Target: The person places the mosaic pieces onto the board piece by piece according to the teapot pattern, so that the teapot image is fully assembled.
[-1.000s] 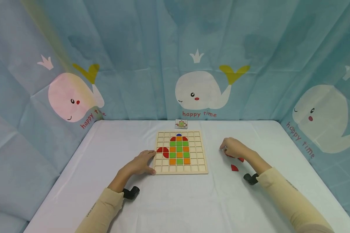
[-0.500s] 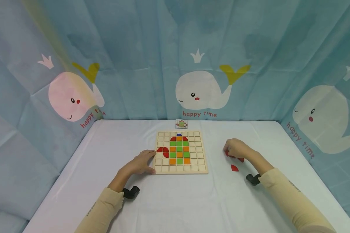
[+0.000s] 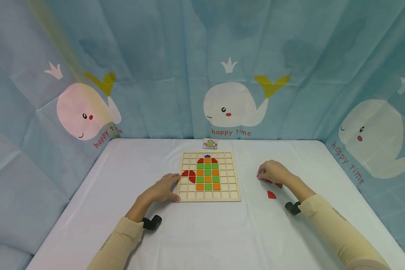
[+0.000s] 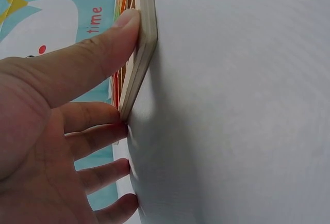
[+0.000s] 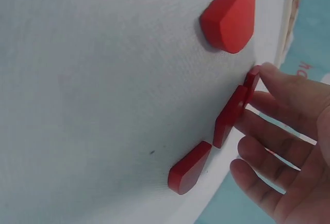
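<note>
My right hand pinches a red quarter-circle tile between thumb and index finger, at the table's right side. Another red tile lies against it beneath the fingers, and a third red tile sits just beyond. A separate red tile rests nearer to me. On the left, my left hand has its fingers spread along the edge of a wooden grid board. The thumb presses on its near left corner. Green, orange, red and blue tiles fill part of the grid.
A small picture card lies behind the board. White cloth covers the table. A blue curtain with printed whales stands behind it and along the sides. Black wrist-camera mounts stick out below both wrists.
My right hand shifted slightly right over the red tiles, then a touch back left, and now a red tile shows at its fingertips. The left hand and the board have stayed put.
</note>
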Demonstrator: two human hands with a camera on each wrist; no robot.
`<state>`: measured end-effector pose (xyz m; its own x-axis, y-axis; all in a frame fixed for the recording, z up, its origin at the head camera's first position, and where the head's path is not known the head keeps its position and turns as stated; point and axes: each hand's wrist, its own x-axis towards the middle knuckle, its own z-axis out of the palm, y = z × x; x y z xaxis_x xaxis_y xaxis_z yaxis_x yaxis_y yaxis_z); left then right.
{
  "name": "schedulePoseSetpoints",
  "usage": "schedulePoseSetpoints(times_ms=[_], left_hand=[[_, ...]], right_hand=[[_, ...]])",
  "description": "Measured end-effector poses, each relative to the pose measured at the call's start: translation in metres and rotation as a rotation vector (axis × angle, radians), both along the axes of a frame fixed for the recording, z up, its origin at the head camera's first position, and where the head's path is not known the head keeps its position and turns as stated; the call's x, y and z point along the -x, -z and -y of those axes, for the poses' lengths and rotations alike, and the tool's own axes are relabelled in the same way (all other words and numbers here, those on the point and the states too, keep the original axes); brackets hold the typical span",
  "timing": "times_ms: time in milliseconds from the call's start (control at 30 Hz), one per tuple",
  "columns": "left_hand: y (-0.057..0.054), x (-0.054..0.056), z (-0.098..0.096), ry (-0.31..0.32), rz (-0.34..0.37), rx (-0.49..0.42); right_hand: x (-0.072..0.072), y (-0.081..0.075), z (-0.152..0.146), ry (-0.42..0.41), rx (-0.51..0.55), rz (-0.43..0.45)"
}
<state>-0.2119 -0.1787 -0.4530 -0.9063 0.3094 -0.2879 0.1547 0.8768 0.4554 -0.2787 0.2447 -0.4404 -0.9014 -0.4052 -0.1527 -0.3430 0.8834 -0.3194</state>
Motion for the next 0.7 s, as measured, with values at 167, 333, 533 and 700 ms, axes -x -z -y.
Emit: schedulePoseSetpoints(times_ms=[167,333,533,700], left_hand=[[0.0007,0.0002,0.0004,0.007,-0.002,-0.006],[0.0014,0.0008,0.0008,0.002,-0.007,-0.012],[0.0019,0.0001,0.0007,-0.004,0.011,-0.011],[0.0012,0.0006,0.0001,-0.009,0.003,-0.002]], right_hand=[[-0.0013,-0.0003,0.0023,0.029,-0.024,0.06],[-0.0032,-0.0004,0.0052,0.023,-0.044,0.072],[-0.0041,0.0005,0.0051,0.008,-0.055,0.077],[-0.0037,0.002,0.005,-0.001,-0.056,0.057]])
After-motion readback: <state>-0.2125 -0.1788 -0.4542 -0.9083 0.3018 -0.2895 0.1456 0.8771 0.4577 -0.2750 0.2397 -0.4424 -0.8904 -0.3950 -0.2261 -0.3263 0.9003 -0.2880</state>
